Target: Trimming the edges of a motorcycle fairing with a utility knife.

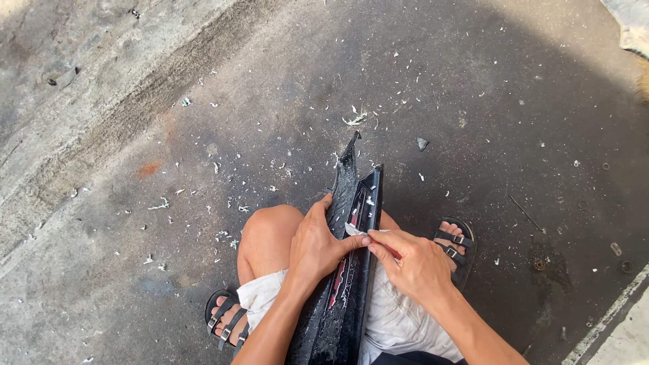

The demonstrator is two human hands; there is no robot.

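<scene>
Across the lap, the long black panel is gripped by the left hand, pointing away; its white film is pinched by the right hand.

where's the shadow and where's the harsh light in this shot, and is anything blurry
Head view: a broad shadow covers most of the concrete floor; the top left corner sits in bright, washed-out sun. The left hand, right hand and black panel are sharp, evenly lit in shade, no glare; edges bend slightly from the wide lens.

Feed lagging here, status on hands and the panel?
Left hand grips black plastic panel across the lap. Right hand pinches a pale strip at its edge. White scraps litter the concrete floor; nothing obstructing.
</scene>
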